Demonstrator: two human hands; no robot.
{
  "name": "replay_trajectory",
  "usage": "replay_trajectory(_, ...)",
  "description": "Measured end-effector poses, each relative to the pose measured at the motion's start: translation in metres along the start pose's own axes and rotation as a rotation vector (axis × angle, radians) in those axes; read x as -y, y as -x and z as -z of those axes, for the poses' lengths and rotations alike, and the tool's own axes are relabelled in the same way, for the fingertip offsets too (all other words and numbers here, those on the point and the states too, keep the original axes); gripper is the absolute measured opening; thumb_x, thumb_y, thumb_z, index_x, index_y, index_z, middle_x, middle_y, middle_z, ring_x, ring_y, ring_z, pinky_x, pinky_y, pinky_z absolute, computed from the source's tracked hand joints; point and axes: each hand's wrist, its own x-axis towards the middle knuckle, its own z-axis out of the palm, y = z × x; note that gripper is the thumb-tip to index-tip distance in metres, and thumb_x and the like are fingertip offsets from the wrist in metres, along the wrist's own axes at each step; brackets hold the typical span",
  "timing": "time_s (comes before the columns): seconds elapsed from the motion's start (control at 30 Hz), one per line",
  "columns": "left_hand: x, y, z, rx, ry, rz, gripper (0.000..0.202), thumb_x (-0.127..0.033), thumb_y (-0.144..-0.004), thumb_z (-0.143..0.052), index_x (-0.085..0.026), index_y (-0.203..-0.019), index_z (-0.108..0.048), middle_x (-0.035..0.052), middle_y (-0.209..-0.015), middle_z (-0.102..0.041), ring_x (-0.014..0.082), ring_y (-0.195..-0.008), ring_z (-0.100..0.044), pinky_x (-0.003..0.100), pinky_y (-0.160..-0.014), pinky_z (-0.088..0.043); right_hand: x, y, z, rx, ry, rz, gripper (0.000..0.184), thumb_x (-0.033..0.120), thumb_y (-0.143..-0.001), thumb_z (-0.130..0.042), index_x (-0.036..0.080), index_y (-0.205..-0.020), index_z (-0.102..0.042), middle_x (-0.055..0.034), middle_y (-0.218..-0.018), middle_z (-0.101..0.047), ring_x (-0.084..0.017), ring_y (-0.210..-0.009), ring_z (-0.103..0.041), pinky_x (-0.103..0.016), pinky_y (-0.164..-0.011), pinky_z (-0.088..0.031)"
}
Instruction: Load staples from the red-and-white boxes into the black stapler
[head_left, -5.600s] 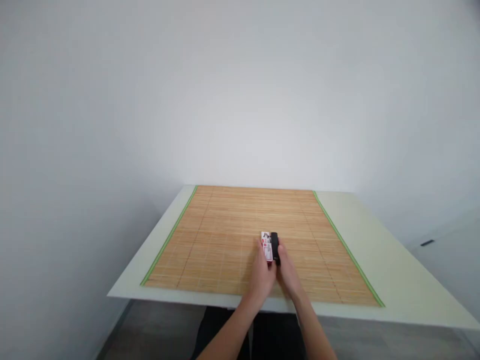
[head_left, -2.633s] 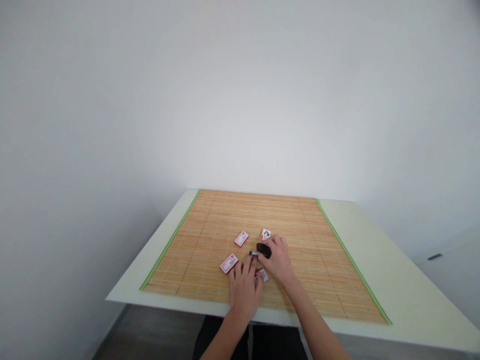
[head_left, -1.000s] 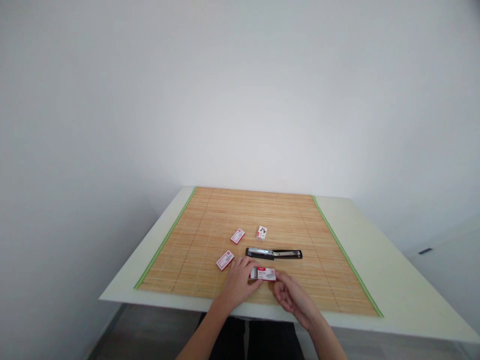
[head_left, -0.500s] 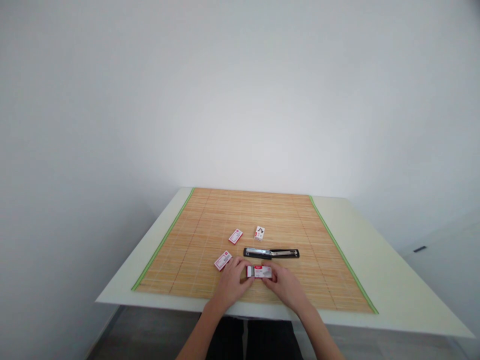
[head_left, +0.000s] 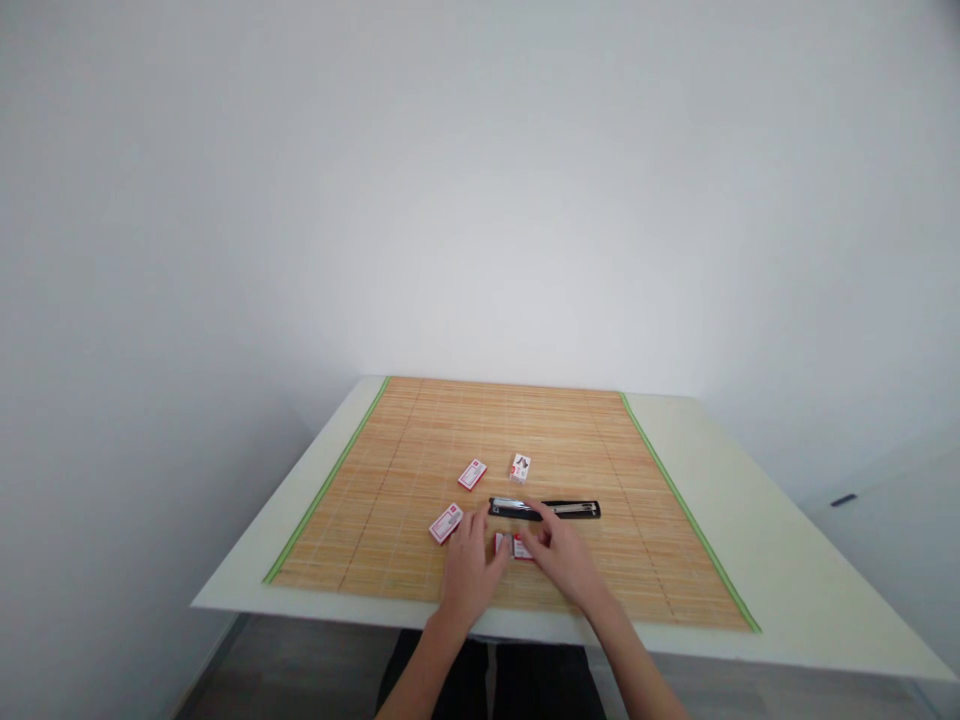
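Red and white card: the held box (head_left: 516, 547) is low over the near middle of the mat, between the 2 hands; whether it rests on the slats or is lifted just off them cannot be told.
Left hand (head_left: 466, 566): comes in from the near edge, its thumb and fingertips pinching the left end of the held box, the other fingers loosely curled.
Right hand (head_left: 561, 556): fingers bent over the right end of the held box and closed on it, so that only the middle and left part of the box shows.
Stapler (head_left: 576, 509): black with a bright metal rail, swung out flat in 1 long line, lying crosswise just behind the hands; the right fingertips reach close to its middle.
Flat packet (head_left: 446, 523): red and white, lying on the mat just left of the left hand, apart from it.
Second packet (head_left: 472, 474): same colours, further back and left of the stapler.
Carton (head_left: 520, 467): white with a dark print and a red patch, just behind the stapler's left end.
Bamboo mat (head_left: 660, 560): pale slats with a green border on 2 sides, carrying all 5 things.
Table (head_left: 787, 560): white, showing bare on either side of the mat.
Wall (head_left: 480, 200): plain white, behind the table.
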Motion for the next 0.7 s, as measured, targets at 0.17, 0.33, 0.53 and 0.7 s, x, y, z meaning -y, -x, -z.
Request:
replay_trajectory(0.17,0.003,-0.002,-0.011,0.027,-0.064,0.02,0.05,-0.039,-0.097,-0.051,-0.025,-0.145,-0.053,0.01,-0.129,-0.061,0.0288,-0.121,-0.057,0.044,-0.103,-0.045,0.016,-0.018,-0.015,-0.056,0.121,-0.052,0.036,0.04,-0.099,-0.053,0.022,-0.127,-0.065,-0.0008,-0.075,-0.069,-0.019,-0.073,-0.065,-0.027,-0.067,-0.038)
replay_trajectory(0.33,0.005,-0.002,-0.013,0.02,-0.07,0.016,0.051,-0.036,-0.096,-0.052,-0.024,-0.146,-0.052,0.0102,-0.128,-0.061,0.0291,-0.121,-0.056,0.044,-0.103,-0.043,0.015,-0.017,-0.023,-0.091,0.145,-0.059,0.031,0.038,-0.101,-0.049,0.023,-0.121,-0.068,-0.004,-0.082,-0.073,-0.02,-0.079,-0.068,-0.028,-0.07,-0.04)
replay_trajectory(0.53,0.003,0.0,-0.012,0.031,-0.073,0.019,0.054,-0.036,-0.095,-0.053,-0.023,-0.148,-0.05,0.0109,-0.127,-0.061,0.0298,-0.122,-0.055,0.044,-0.104,-0.043,0.01,-0.022,-0.042,-0.096,-0.159,-0.08,0.038,0.046,-0.097,-0.051,0.02,-0.12,-0.066,-0.0038,-0.076,-0.073,-0.02,-0.067,-0.066,-0.027,-0.063,-0.045)
replay_trajectory(0.7,0.003,0.0,-0.012,0.027,-0.068,0.016,0.054,-0.036,-0.094,-0.055,-0.025,-0.146,-0.051,0.0104,-0.129,-0.061,0.0301,-0.121,-0.056,0.045,-0.103,-0.043,0.014,-0.035,-0.051,-0.135,-0.235,-0.1,0.044,0.05,-0.097,-0.047,0.015,-0.113,-0.067,-0.0013,-0.065,-0.066,-0.018,-0.056,-0.057,-0.026,-0.056,-0.043)
